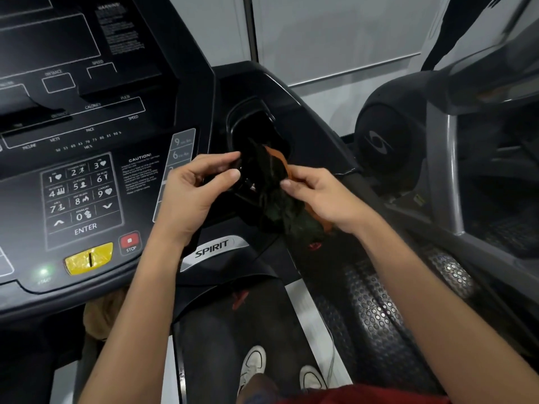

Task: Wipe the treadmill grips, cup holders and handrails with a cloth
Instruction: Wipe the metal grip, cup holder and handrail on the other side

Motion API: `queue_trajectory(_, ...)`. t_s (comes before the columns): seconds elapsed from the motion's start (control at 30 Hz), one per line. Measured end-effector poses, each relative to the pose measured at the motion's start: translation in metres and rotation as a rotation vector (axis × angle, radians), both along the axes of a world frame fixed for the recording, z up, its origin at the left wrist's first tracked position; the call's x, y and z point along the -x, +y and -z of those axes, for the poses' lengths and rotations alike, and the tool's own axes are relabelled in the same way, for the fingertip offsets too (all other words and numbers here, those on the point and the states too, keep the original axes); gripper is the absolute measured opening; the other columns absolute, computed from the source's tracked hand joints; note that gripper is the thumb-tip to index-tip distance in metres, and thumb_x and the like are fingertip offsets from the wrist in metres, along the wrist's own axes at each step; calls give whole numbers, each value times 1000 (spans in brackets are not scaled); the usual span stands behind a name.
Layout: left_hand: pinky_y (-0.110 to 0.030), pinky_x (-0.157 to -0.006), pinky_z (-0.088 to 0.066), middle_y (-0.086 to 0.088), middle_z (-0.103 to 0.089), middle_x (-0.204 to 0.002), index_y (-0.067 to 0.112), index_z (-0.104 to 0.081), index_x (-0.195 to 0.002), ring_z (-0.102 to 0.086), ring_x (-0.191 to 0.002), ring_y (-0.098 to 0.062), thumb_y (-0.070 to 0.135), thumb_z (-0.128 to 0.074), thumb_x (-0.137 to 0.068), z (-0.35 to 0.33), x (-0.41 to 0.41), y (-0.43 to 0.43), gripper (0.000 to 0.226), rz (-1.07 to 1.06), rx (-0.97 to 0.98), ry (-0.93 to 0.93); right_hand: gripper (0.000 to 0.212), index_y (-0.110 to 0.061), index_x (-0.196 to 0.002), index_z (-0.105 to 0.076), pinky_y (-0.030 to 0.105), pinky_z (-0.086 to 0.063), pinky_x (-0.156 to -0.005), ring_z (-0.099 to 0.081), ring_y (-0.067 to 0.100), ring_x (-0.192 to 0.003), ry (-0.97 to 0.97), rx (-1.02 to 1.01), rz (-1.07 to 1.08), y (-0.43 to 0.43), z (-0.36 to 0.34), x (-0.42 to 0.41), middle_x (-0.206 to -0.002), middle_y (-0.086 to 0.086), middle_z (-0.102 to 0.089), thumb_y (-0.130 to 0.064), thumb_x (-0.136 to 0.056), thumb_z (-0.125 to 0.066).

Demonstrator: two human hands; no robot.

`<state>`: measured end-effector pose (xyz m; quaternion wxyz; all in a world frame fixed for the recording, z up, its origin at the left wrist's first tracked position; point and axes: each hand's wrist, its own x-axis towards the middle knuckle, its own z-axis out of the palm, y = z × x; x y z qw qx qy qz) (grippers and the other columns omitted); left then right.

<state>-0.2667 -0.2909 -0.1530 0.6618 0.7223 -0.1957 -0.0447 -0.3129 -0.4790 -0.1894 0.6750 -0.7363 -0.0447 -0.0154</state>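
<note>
Hanging bunched between both hands, the cloth is dark with an orange edge. Its long axis runs from its far end, by the cup holder, back and slightly rightward toward the person. That far end overlaps the holder's opening in this view, though whether it touches the rim I cannot tell. The left hand pinches the cloth's left side between thumb and forefinger, palm turned inward. The right hand grips the lower right part, fingers curled under and thumb on top, so both are clamped on the cloth and set a little apart. The holder lies straight ahead of the hands, just beyond the fingertips, sunk in the deck to the right of the console. The left fingertips look nearer to it. Both forearms reach forward, wrists level, so a short push forward and down should carry the cloth into the holder.
</note>
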Motion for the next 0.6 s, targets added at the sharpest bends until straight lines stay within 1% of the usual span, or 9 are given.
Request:
queue_trajectory(0.03,-11,-76,-47,-6,-65,-107,20,-67,-98,-60,-98,-11,1,-61,-83,0,0,0,25,2,-3,-1,29,-23,-113,-58,17,-50,-84,-64,-2,-88,25,-20,6,-4,1,-3,-96,-10,-66,-5,-94,-48)
queue_trajectory(0.1,-11,-77,-47,-5,-65,-107,20,-67,-98,-60,-99,-11,1,-62,-83,0,0,0,25,11,-5,0,36,-24,-117,-55,13,-49,-82,-63,-6,-89,30,73,17,-19,6,-2,-97,-14,-66,0,-91,-50)
queue_trajectory(0.17,-11,-76,-47,-4,-65,-106,20,-67,-98,-61,-98,-10,1,-62,-83,0,-1,1,25,16,-3,0,41,-28,-117,-57,14,-48,-84,-64,-2,-97,29,189,19,-31,12,3,-100,-16,-68,1,-89,-56)
queue_trajectory(0.2,-11,-76,-47,-4,-65,-105,20,-67,-98,-61,-98,-10,1,-62,-82,0,-1,1,25,18,0,0,42,-28,-116,-59,16,-48,-84,-64,1,-99,32,202,25,-36,15,4,-100,-14,-69,3,-87,-57)
queue_trajectory(0.3,-11,-77,-47,-2,-65,-104,21,-68,-97,-61,-98,-10,0,-62,-82,1,-2,1,26,20,7,3,40,-23,-117,-59,19,-51,-87,-64,4,-101,32,97,28,-30,10,-1,-104,-8,-69,3,-87,-56)
queue_trajectory(0.37,-13,-78,-48,-1,-66,-104,23,-68,-96,-60,-100,-13,2,-63,-82,3,-3,2,26,18,3,6,41,-24,-118,-57,19,-50,-89,-63,4,-103,23,36,-5,-16,-1,-11,-105,-8,-68,5,-89,-50)
queue_trajectory(0.43,-15,-80,-48,1,-66,-102,26,-69,-95,-59,-101,-14,4,-65,-81,3,-4,3,26,25,10,7,42,-26,-112,-60,17,-50,-84,-64,3,-97,34,22,-63,-5,-12,-22,-98,-9,-68,7,-91,-44)
queue_trajectory(0.53,-15,-82,-48,2,-66,-102,26,-69,-96,-59,-101,-15,5,-65,-80,3,-4,3,26,23,-3,7,40,-25,-99,-64,19,-52,-79,-66,3,-85,141,-12,-131,-8,-13,-31,-87,-11,-70,7,-93,-40)
queue_trajectory(0.6,-14,-80,-48,0,-65,-103,22,-68,-98,-59,-101,-14,5,-64,-80,1,-3,3,25,27,-8,9,39,-21,-110,-62,17,-51,-83,-65,0,-84,175,109,-151,-17,-4,-27,-91,-11,-68,6,-92,-41)
